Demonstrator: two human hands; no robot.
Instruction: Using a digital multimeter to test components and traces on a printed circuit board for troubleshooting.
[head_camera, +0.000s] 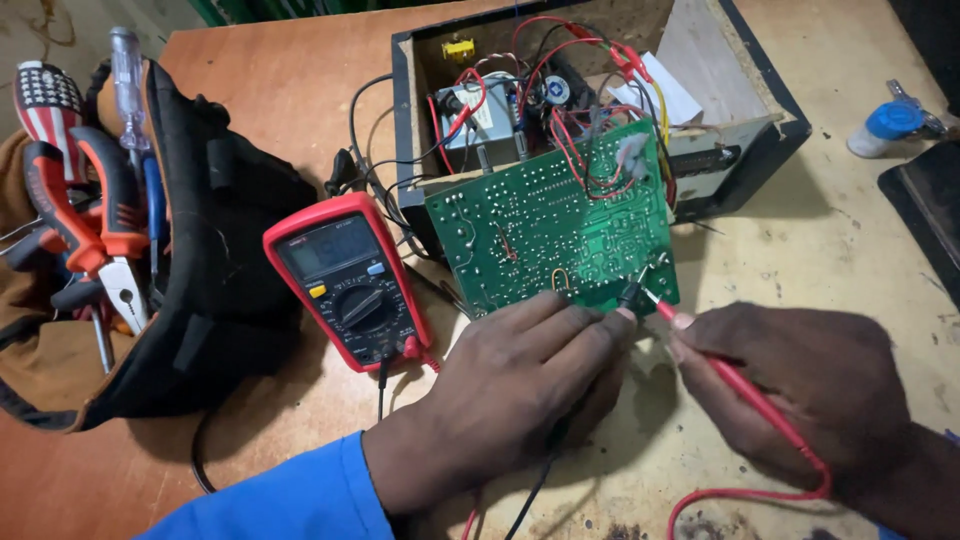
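A green circuit board (545, 220) leans tilted out of an open black wooden box (760, 100), tied to it by red and black wires. My left hand (510, 390) holds a black probe (628, 293) with its tip on the board's lower right edge. In my right hand (800, 390) is a red probe (720, 370), its tip touching the board just beside the black one. A red multimeter (345, 280) lies to the left of the board, its leads running under my hands.
A black tool bag (210, 250) with orange-handled pliers (90, 220) and screwdrivers sits at the left. A small bottle with a blue cap (885, 125) lies at the far right, near a dark object at the table's right edge.
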